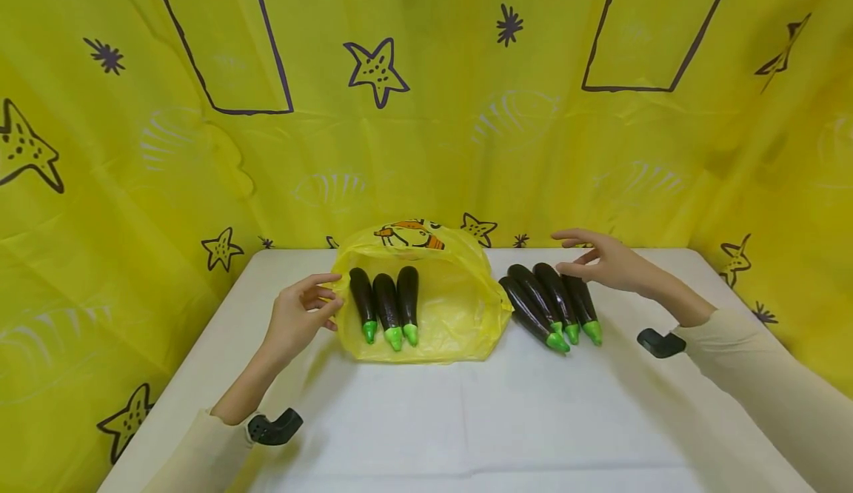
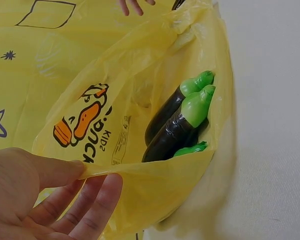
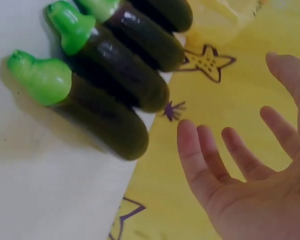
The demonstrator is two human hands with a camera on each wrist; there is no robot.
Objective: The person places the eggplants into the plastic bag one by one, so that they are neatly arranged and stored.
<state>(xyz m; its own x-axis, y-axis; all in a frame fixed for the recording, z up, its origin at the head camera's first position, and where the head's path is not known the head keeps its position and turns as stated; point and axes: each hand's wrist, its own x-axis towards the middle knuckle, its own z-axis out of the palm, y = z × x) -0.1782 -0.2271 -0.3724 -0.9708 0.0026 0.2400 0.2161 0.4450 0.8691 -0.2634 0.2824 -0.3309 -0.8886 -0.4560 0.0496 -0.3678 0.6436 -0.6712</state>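
Note:
My left hand point(image 1: 298, 320) pinches the left edge of a yellow plastic bag point(image 1: 449, 315) between thumb and fingers. The bag lies with its mouth facing me, and a duck print shows on it. Inside lie three eggplants point(image 1: 385, 306), dark with bright green stem ends; the left wrist view shows their green ends point(image 2: 195, 107) towards the opening. To the right of the bag, several more eggplants point(image 1: 533, 304) lie side by side on the table. Just above their far ends hovers my right hand point(image 1: 609, 262), fingers spread and holding nothing, apart from the nearest eggplant point(image 3: 102, 117) in the right wrist view.
A white table point(image 1: 426, 419) bears everything. Behind and beside it hangs a yellow sheet point(image 1: 426, 145) printed with starfish and outlines. Dark wrist pieces point(image 1: 275, 428) sit by both sleeves.

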